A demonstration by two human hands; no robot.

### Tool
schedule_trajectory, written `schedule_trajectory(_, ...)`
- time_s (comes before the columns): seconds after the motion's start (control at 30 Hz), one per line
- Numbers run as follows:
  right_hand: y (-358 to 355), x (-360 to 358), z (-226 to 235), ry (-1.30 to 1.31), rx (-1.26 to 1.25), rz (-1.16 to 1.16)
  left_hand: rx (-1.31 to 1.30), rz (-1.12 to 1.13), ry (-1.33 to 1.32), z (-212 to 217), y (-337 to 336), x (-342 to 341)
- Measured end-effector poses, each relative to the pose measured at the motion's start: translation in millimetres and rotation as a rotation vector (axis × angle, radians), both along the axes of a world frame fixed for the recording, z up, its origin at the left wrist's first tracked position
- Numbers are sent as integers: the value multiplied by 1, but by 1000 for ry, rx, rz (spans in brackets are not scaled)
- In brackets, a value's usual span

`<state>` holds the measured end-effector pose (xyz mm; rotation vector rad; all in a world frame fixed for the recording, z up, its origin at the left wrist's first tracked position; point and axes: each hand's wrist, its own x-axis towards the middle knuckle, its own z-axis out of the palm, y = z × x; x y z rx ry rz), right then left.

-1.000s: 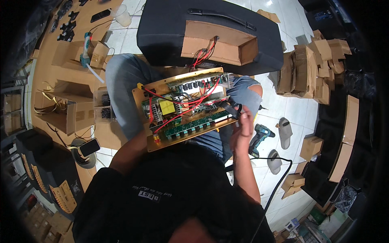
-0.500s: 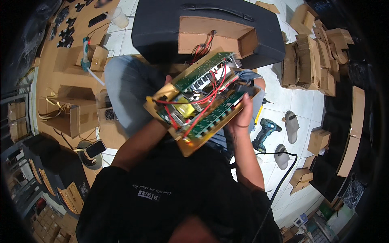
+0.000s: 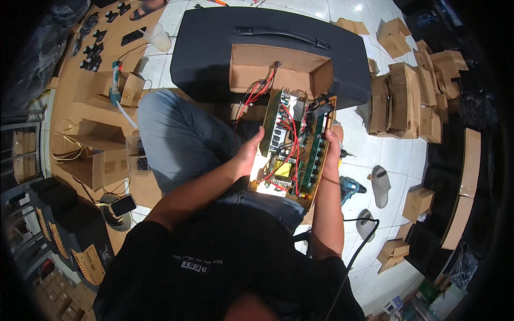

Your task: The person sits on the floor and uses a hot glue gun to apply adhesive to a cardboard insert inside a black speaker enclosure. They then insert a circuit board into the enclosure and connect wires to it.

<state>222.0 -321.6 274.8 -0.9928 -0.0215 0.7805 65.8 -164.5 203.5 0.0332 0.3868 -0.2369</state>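
Between my two hands is an amplifier panel (image 3: 298, 147), gold-edged, with green circuit boards, a yellow transformer and red wires on its upturned side. My left hand (image 3: 249, 154) grips its left edge, thumb on top. On the right edge lies my right hand (image 3: 332, 150), its fingers mostly hidden beneath. Just beyond stands a black speaker cabinet (image 3: 206, 59) with a carry handle (image 3: 282, 37) and a rectangular bare-wood recess (image 3: 257, 56). Red and black wires (image 3: 261, 85) hang out of that recess, left of the panel's far end.
A teal cordless drill (image 3: 350, 188) and grey slippers (image 3: 380, 186) lie on the tiles at right. Cardboard boxes (image 3: 404, 101) stack behind them. To the left are an open carton (image 3: 101, 155), a soldering iron (image 3: 115, 91) and a phone (image 3: 124, 205). A black cable (image 3: 360, 247) runs near my right arm.
Both hands have turned the amplifier panel from a slant to nearly lengthwise and shifted it right. The wires from the recess now hang more to the left.
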Motion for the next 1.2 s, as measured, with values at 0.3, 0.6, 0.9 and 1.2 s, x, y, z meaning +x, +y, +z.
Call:
schedule_trajectory(0.3,18,28,-13,-80,-63,61,482,123,125,-38,1,18)
schedule_trajectory(0.6,27,45,-28,-22,-32,115,1785,435,215,-4,64,49)
schedule_trajectory(0.9,24,52,-34,-2,-68,152,2177,136,246,2,76,61)
schedule_trajectory(1.2,36,49,-26,9,-203,35,2171,-3,350,1,83,71)
